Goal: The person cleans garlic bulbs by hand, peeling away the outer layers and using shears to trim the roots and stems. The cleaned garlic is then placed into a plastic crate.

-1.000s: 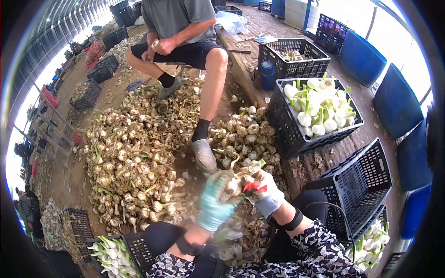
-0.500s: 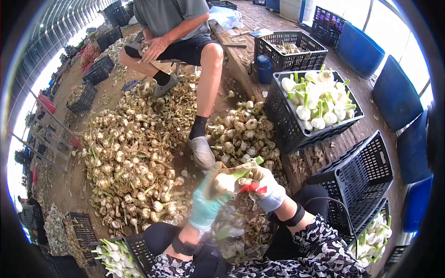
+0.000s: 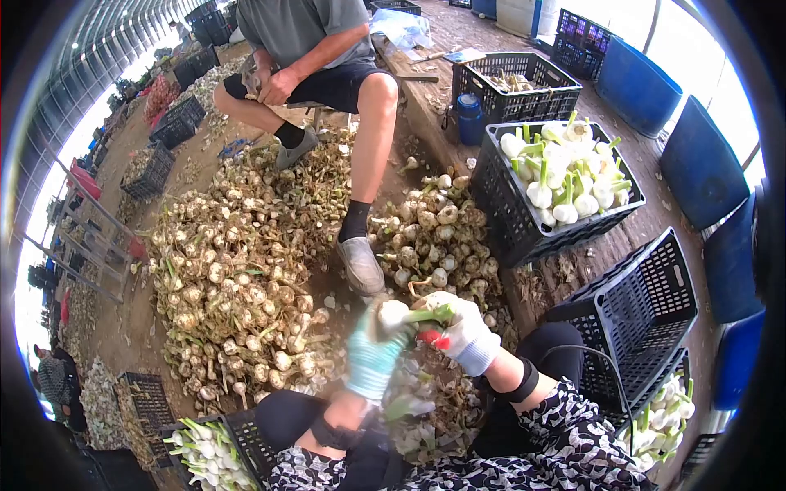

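A garlic bulb point(image 3: 394, 316) with a thick green stem point(image 3: 431, 314) is held between my hands, low in the middle of the view. My right hand point(image 3: 467, 331), in a white glove, is closed round the stem. Something red point(image 3: 431, 336) shows at its thumb, too small to name. My left hand point(image 3: 375, 352), in a teal glove, is wrapped against the bulb's left side; its fingers are blurred by motion. The bulb's exposed side looks white and smooth. Below my hands, pale peelings point(image 3: 409, 409) are scattered between my knees.
Uncleaned garlic point(image 3: 237, 303) lies heaped ahead on the left, with a smaller heap point(image 3: 438, 233) by the plank edge. A crate of white bulbs point(image 3: 509, 214) stands right; a tilted crate point(image 3: 639, 303) is nearer. Another person point(image 3: 315, 49) sits opposite, a shoe close to my hands.
The brown outer skin that hung round the bulb has come away from its front, baring more white. My left hand has shifted slightly. The person opposite has moved their hands.
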Action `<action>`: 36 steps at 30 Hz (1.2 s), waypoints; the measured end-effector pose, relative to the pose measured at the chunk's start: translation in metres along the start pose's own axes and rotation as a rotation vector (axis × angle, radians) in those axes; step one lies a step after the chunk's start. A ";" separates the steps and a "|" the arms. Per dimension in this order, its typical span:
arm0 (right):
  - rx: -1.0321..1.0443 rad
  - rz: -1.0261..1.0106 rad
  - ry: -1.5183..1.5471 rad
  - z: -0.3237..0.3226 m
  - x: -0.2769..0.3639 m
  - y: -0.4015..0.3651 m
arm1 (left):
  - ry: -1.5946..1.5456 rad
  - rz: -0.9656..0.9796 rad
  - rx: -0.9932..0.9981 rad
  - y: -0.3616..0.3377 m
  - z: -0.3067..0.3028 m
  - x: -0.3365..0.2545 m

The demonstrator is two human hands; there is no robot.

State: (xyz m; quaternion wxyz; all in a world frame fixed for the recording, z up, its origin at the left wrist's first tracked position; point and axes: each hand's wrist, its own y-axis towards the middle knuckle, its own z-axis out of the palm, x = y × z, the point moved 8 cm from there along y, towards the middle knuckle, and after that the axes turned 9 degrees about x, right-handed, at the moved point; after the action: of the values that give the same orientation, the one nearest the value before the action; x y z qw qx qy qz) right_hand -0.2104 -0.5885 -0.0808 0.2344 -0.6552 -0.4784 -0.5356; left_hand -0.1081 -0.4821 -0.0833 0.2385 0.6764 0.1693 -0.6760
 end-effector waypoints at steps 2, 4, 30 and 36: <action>0.119 0.117 0.587 0.003 0.005 0.000 | -0.449 -0.343 0.166 -0.006 0.010 0.001; 0.179 0.278 0.738 0.006 -0.005 -0.007 | -0.527 -0.387 0.231 -0.004 0.010 -0.003; 0.221 -0.254 0.076 0.007 0.034 -0.010 | -0.371 -0.325 0.212 -0.006 0.007 -0.014; -0.178 0.379 0.779 -0.042 -0.067 -0.002 | -0.517 -0.312 0.248 -0.006 0.002 -0.009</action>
State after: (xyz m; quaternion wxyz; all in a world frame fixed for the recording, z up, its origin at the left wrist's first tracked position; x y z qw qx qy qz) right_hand -0.2306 -0.6471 -0.1297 0.4339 -0.4984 -0.1779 -0.7292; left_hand -0.1138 -0.4772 -0.0744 0.0827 0.4723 0.1211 -0.8692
